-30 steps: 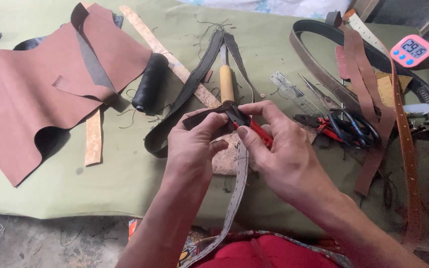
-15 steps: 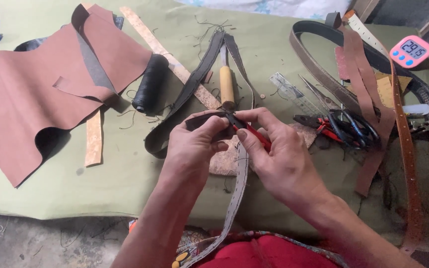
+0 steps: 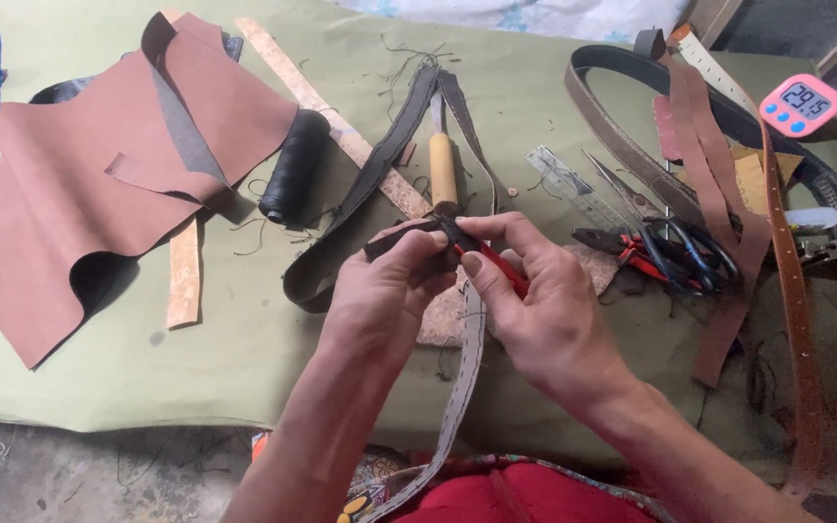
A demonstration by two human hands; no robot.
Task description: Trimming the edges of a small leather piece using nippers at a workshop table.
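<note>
Over the green mat, both hands have barely moved in the last second. Left hand (image 3: 385, 291) still pinches the dark strap (image 3: 409, 235) end, right hand (image 3: 535, 310) grips a red-handled tool (image 3: 496, 269) against it, probably an awl, tip's hidden. Work's still mid-step.

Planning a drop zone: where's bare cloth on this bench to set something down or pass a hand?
Free: the green cloth along the near edge, between the brown leather sheet and the left hand; also the far middle, between the dark strap and the grey belt. Crowded: the right side, around the scissors, pliers, straps and timer.
</note>
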